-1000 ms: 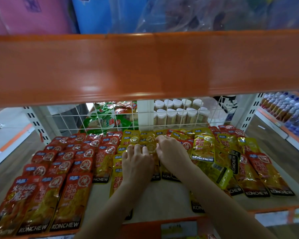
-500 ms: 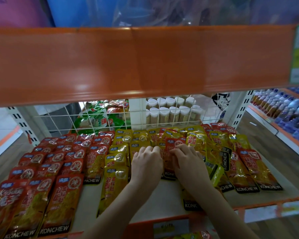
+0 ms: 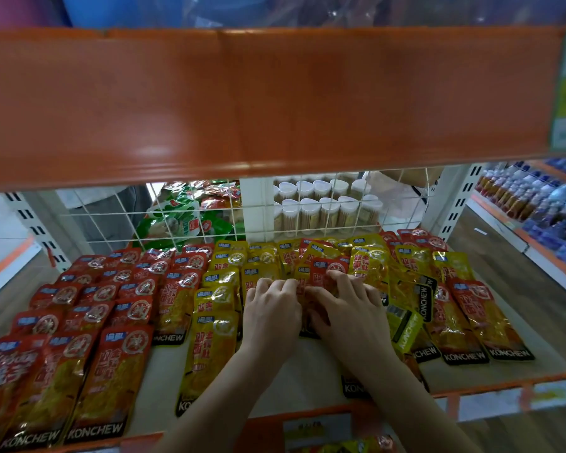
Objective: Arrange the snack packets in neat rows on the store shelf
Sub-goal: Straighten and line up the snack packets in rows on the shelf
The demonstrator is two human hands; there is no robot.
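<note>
In the head view, a pale shelf (image 3: 307,371) is seen under an orange beam (image 3: 275,99). Red packets (image 3: 111,322) are laid in rows at left. A red packet (image 3: 324,273) is pinched at mid-shelf by the curled left hand (image 3: 272,315) and right hand (image 3: 347,312).

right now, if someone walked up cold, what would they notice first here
Two hands, the left hand and right hand, meet at the middle of the shelf, fingers curled on a red packet among the yellow packets. To the left lie tidy rows of red packets; to the right the packets overlap askew. A broad orange shelf edge fills the top.
</note>
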